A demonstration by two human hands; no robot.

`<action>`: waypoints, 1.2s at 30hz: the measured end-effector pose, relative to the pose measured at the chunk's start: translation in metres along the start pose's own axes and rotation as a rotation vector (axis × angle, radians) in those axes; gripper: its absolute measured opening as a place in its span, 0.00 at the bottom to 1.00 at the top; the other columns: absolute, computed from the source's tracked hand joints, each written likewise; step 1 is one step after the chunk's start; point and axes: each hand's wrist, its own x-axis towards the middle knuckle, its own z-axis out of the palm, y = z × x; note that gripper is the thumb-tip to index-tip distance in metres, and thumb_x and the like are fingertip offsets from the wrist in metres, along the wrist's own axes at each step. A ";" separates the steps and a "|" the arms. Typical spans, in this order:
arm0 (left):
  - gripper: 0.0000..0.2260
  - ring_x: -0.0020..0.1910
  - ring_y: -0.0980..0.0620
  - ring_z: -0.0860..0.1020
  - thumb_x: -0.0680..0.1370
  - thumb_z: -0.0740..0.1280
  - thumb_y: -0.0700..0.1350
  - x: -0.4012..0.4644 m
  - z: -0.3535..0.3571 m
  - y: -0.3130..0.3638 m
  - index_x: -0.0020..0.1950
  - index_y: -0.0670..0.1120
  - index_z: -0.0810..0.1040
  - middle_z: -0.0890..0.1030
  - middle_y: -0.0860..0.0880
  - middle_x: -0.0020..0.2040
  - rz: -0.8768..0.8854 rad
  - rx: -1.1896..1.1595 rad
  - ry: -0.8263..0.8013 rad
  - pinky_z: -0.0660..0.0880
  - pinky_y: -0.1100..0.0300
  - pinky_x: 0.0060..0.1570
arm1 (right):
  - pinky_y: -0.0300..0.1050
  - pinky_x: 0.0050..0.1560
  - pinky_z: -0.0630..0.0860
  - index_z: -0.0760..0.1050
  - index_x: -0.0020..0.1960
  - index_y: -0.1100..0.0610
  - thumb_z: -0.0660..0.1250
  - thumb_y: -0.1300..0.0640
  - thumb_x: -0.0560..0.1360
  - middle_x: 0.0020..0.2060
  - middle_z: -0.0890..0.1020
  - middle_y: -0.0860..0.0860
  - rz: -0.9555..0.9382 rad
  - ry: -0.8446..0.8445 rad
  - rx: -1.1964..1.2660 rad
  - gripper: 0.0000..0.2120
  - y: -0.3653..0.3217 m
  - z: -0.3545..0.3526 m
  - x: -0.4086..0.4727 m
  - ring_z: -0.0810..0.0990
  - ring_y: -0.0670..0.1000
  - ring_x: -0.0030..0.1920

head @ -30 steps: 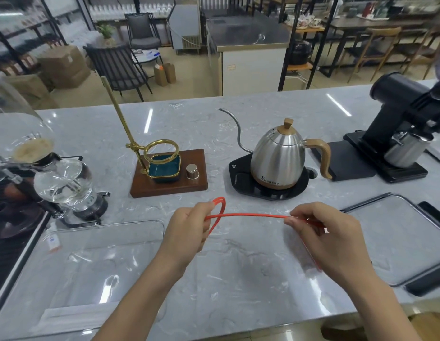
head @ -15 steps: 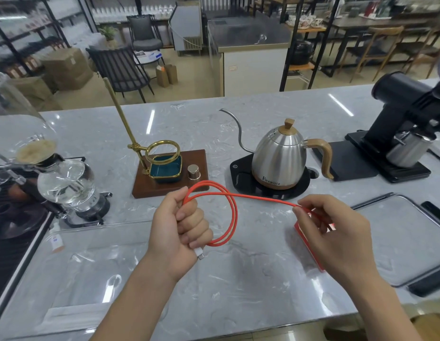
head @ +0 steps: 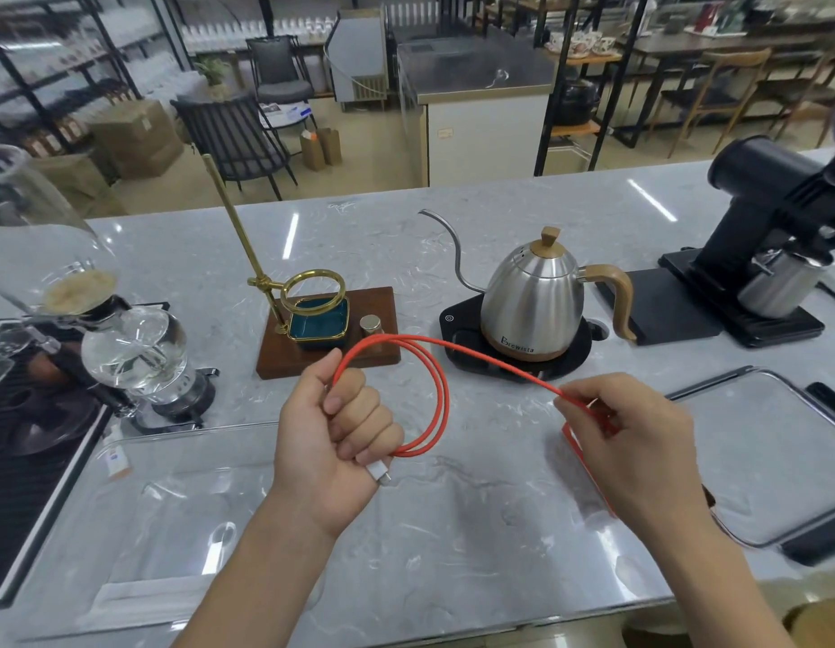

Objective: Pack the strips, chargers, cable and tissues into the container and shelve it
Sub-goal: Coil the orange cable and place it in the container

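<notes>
Coiling the red cable (head: 441, 390) mid-frame, left hand (head: 334, 441) fisted around two loops (keeping them compact), right hand (head: 640, 441) fingers (head: 575, 398) pinching the feed taut.

Single head-worn view, facing forward and down, close over marble counter (head: 453, 554)

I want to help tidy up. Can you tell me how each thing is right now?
Orange charging cable: partly coiled, two loops, held above the counter.
Left hand: closed around the loops.
Right hand: pinching the straight part.
White plug end: sticking out below the left fist.
Clear plastic container: empty, open.
Steel gooseneck kettle: lidded, on its black base.
</notes>
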 end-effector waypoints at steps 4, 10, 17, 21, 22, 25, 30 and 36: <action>0.24 0.21 0.55 0.49 0.82 0.55 0.53 0.000 0.003 -0.002 0.26 0.48 0.63 0.55 0.53 0.20 0.040 0.074 0.017 0.53 0.62 0.20 | 0.33 0.39 0.71 0.83 0.41 0.55 0.77 0.64 0.68 0.34 0.81 0.46 -0.028 -0.182 -0.035 0.07 -0.003 0.001 -0.003 0.76 0.46 0.36; 0.24 0.22 0.54 0.50 0.83 0.55 0.53 0.000 0.005 -0.004 0.28 0.47 0.65 0.57 0.53 0.21 0.107 0.138 0.029 0.55 0.62 0.20 | 0.44 0.37 0.76 0.83 0.46 0.54 0.76 0.61 0.70 0.37 0.81 0.46 -0.122 -0.413 -0.045 0.06 -0.013 0.002 -0.008 0.80 0.49 0.36; 0.23 0.21 0.56 0.59 0.82 0.55 0.56 0.002 0.006 -0.008 0.31 0.46 0.70 0.60 0.52 0.23 0.130 0.257 -0.016 0.58 0.61 0.22 | 0.48 0.34 0.76 0.81 0.49 0.50 0.65 0.50 0.76 0.38 0.80 0.46 -0.257 -0.606 -0.005 0.08 -0.031 0.010 -0.018 0.81 0.51 0.37; 0.15 0.23 0.55 0.60 0.79 0.62 0.52 0.005 0.011 -0.013 0.35 0.46 0.71 0.61 0.51 0.27 0.099 0.335 -0.059 0.63 0.61 0.24 | 0.50 0.33 0.76 0.80 0.50 0.48 0.61 0.47 0.78 0.37 0.80 0.45 -0.302 -0.623 -0.002 0.10 -0.039 0.011 -0.016 0.79 0.51 0.37; 0.13 0.24 0.54 0.61 0.77 0.64 0.51 0.005 0.012 -0.015 0.36 0.46 0.71 0.61 0.50 0.28 0.090 0.370 -0.066 0.65 0.61 0.25 | 0.49 0.33 0.76 0.80 0.49 0.49 0.60 0.47 0.79 0.36 0.79 0.46 -0.323 -0.608 0.006 0.11 -0.041 0.011 -0.014 0.79 0.51 0.37; 0.11 0.27 0.53 0.64 0.75 0.68 0.48 0.005 0.013 -0.018 0.39 0.44 0.69 0.64 0.49 0.30 0.064 0.467 -0.065 0.67 0.60 0.28 | 0.44 0.34 0.73 0.81 0.47 0.51 0.60 0.48 0.78 0.32 0.77 0.47 -0.374 -0.545 0.016 0.12 -0.045 0.011 -0.011 0.76 0.51 0.34; 0.09 0.28 0.52 0.65 0.76 0.64 0.48 0.007 0.016 -0.022 0.44 0.42 0.73 0.66 0.48 0.31 0.041 0.490 -0.057 0.65 0.58 0.31 | 0.41 0.38 0.66 0.82 0.45 0.50 0.62 0.48 0.78 0.31 0.75 0.46 -0.403 -0.464 0.000 0.12 -0.044 0.012 -0.010 0.73 0.49 0.34; 0.09 0.29 0.52 0.68 0.77 0.64 0.47 0.007 0.015 -0.028 0.48 0.41 0.72 0.68 0.48 0.32 0.001 0.518 -0.087 0.69 0.59 0.31 | 0.47 0.34 0.72 0.83 0.42 0.56 0.67 0.51 0.76 0.32 0.77 0.49 -0.390 -0.284 0.126 0.11 -0.046 0.011 -0.013 0.75 0.52 0.33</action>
